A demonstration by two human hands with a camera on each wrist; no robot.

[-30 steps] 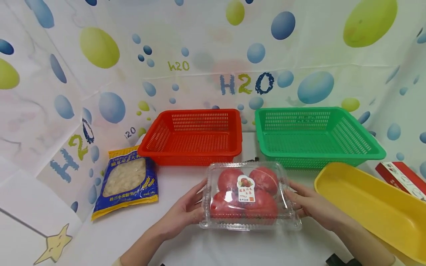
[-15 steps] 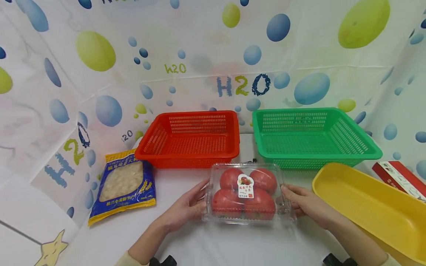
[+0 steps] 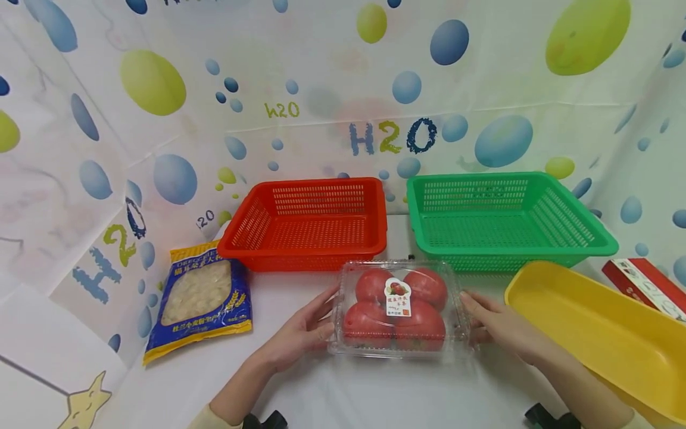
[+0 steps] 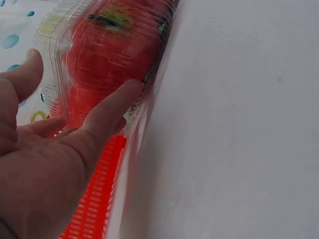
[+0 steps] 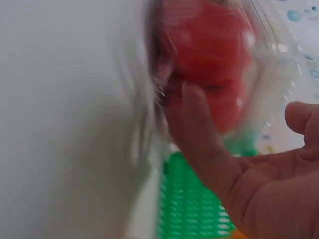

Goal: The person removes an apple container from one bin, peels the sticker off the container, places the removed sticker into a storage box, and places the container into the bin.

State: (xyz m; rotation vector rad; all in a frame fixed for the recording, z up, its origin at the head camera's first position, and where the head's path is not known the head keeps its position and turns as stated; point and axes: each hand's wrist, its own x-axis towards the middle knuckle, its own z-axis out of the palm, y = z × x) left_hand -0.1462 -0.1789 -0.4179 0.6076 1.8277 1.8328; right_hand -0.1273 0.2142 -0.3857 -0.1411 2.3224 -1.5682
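A clear plastic box of red apples (image 3: 396, 310), with a white label on its lid, lies on the white table in the middle of the head view. My left hand (image 3: 297, 336) is at its left side; in the left wrist view the extended fingers (image 4: 112, 107) reach along the box wall and the thumb stands apart from it. On the opposite side is my right hand (image 3: 495, 325). Its index finger (image 5: 199, 127) lies straight against the box's side in the blurred right wrist view, with the thumb held off. Part of each hand's fingers is hidden by the box.
Behind the box stand a red basket (image 3: 305, 259) and a green basket (image 3: 509, 262). A blue-and-yellow food bag (image 3: 200, 298) lies left. To the right are a yellow tray (image 3: 595, 333) and a red-and-white carton (image 3: 648, 286). A patterned cloth (image 3: 332, 59) hangs behind.
The box has come down slightly onto the table and levelled out. My right thumb, over the box's edge half a second ago, has drawn off it. The head view has shifted a little.
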